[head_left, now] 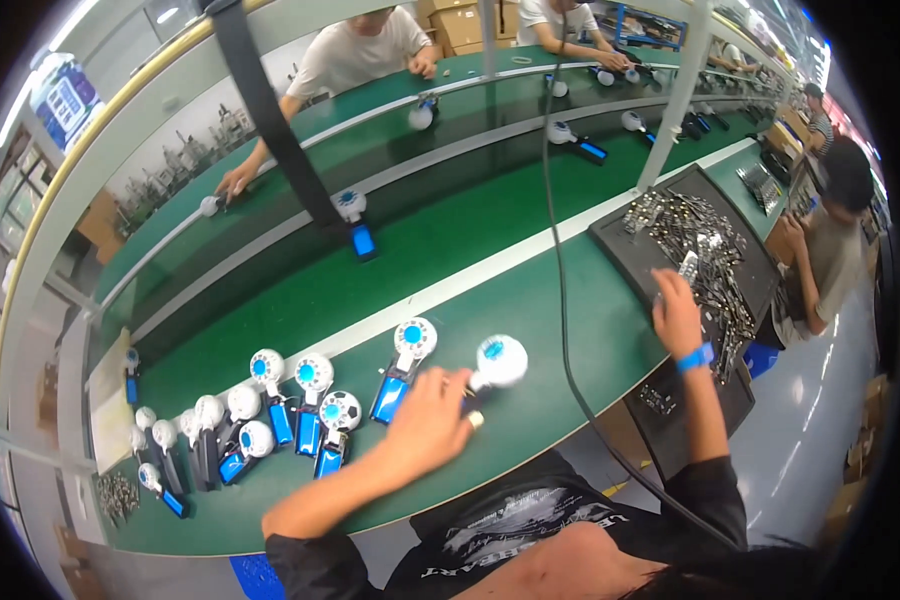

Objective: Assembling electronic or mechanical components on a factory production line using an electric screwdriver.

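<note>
My left hand [428, 425] is closed around the dark handle of a ball-headed handheld device [501, 360], held over the near green bench. Its white round head has a blue patch and points right. My right hand [677, 318] is over the edge of a black tray [618, 240] with its fingers stretched out. Close to those fingertips is a silver metal piece [688, 266]; whether they touch it I cannot make out. The tray holds a heap of small metal parts [715, 240]. Left of my left hand lie several similar devices [313, 385] with white heads and blue-panelled handles.
A dark cable [560, 260] hangs across the bench. Beyond a white rail [450, 272], a green conveyor [470, 215] carries more devices. Co-workers [355, 55] sit across it, and another person [835, 240] is at the right. Small metal pieces [118, 497] lie at the bench's left end.
</note>
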A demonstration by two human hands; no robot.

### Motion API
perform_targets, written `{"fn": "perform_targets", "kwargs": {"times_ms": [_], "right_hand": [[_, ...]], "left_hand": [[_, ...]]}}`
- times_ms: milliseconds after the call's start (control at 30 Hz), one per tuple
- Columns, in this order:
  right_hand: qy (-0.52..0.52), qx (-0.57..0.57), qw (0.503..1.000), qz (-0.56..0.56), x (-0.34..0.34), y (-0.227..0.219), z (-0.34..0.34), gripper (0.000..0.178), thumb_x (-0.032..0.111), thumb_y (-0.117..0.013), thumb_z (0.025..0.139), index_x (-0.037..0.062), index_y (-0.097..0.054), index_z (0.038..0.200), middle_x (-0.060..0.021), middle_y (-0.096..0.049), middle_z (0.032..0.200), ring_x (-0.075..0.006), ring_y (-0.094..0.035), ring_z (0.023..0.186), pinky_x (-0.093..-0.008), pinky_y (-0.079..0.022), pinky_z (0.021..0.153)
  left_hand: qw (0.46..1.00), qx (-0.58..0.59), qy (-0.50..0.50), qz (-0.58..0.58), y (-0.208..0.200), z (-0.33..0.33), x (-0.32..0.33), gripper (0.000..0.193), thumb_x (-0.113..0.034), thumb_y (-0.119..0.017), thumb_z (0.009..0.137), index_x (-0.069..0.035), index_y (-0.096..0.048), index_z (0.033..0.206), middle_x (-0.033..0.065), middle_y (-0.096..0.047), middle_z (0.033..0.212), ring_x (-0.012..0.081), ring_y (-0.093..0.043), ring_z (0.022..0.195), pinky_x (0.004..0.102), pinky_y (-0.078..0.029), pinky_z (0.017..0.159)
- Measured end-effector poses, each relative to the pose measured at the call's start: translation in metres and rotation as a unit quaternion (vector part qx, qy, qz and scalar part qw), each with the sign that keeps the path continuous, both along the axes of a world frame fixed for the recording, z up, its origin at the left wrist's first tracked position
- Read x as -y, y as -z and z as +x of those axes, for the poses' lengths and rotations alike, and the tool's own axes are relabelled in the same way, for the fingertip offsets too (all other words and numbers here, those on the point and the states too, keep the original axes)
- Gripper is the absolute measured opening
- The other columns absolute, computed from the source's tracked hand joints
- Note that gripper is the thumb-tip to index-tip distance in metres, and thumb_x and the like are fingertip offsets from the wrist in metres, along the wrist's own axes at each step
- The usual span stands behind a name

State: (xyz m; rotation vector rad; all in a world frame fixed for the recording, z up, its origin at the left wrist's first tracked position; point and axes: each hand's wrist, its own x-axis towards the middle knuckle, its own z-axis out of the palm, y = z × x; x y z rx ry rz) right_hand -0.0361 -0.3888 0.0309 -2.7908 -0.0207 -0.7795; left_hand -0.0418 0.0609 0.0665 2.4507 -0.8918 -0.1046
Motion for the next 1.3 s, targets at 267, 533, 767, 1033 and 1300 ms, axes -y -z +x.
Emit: {"fn": "perform_targets", "kwargs": {"times_ms": [267,533,767,1033,1300], "right_hand": [[-0.017,-0.320,0.927,-0.196,0.132,-0.010,0.061,0.056,-0.007,-0.062,0.073,0.0068,-0.064,0.128,-0.0152,-0.058,0.136,-0.0379,-0.054,0.128,-0.0461,-0.051,0.102],[-0.109,-0.247,0.932,-0.241,0.201,-0.015,0.038,0.047,-0.007,-0.064,0.075,0.0054,-0.065,0.120,-0.0132,-0.062,0.130,-0.0337,-0.055,0.127,-0.0435,-0.051,0.101],[-0.063,-0.023,0.983,0.173,0.099,-0.012,0.011,0.046,-0.003,-0.061,0.090,0.0043,-0.056,0.136,-0.0129,-0.064,0.117,-0.0234,-0.062,0.107,-0.0339,-0.051,0.092],[-0.191,-0.135,0.738,0.633,-0.117,0.062,-0.049,0.070,-0.006,-0.054,0.093,0.0034,-0.028,0.157,-0.0098,-0.061,0.107,-0.0169,-0.063,0.093,-0.0340,-0.052,0.087],[-0.107,-0.072,0.748,0.651,-0.169,0.051,-0.028,0.068,-0.003,-0.055,0.092,0.0026,-0.031,0.155,-0.0079,-0.054,0.109,-0.0146,-0.060,0.080,-0.0257,-0.051,0.067]], "left_hand": [[0.997,0.028,-0.061,-0.029,0.060,-0.002,0.069,0.067,-0.017,-0.073,0.086,0.000,-0.043,0.144,0.0218,-0.049,0.137,0.0401,-0.054,0.117,0.0475,-0.050,0.097],[0.973,-0.167,-0.054,-0.149,0.063,0.032,0.085,0.069,-0.015,-0.073,0.085,-0.005,-0.042,0.146,0.0180,-0.060,0.126,0.0345,-0.062,0.106,0.0448,-0.052,0.092],[0.931,-0.211,-0.079,-0.287,0.078,0.048,0.097,0.061,-0.007,-0.070,0.085,-0.005,-0.049,0.142,0.0109,-0.068,0.113,0.0266,-0.066,0.092,0.0385,-0.054,0.081],[0.927,-0.187,0.101,-0.309,0.093,0.058,0.077,0.030,0.002,-0.065,0.088,-0.001,-0.070,0.117,0.0109,-0.067,0.123,0.0248,-0.066,0.109,0.0356,-0.054,0.090],[0.941,-0.126,0.131,-0.286,0.085,0.058,0.071,0.022,0.000,-0.067,0.089,-0.002,-0.075,0.109,0.0118,-0.070,0.114,0.0276,-0.068,0.105,0.0377,-0.055,0.091]]}}
